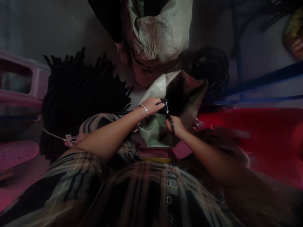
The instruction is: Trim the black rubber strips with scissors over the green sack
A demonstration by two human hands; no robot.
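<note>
My right hand is closed around the black handles of a pair of scissors, whose metal blades point away from me. Beside the blades, my left hand wears a silver bangle and pinches a dark piece; its exact kind is hard to make out in the dim light. Both hands are over the mouth of an open woven sack, which stands in front of my lap. The inside of that sack is in deep shadow.
A large bundle of black tubes or strips lies to the left, near a pink plastic stool. Another big sack stands ahead. A black coil, blue metal bars and a red plastic surface are on the right.
</note>
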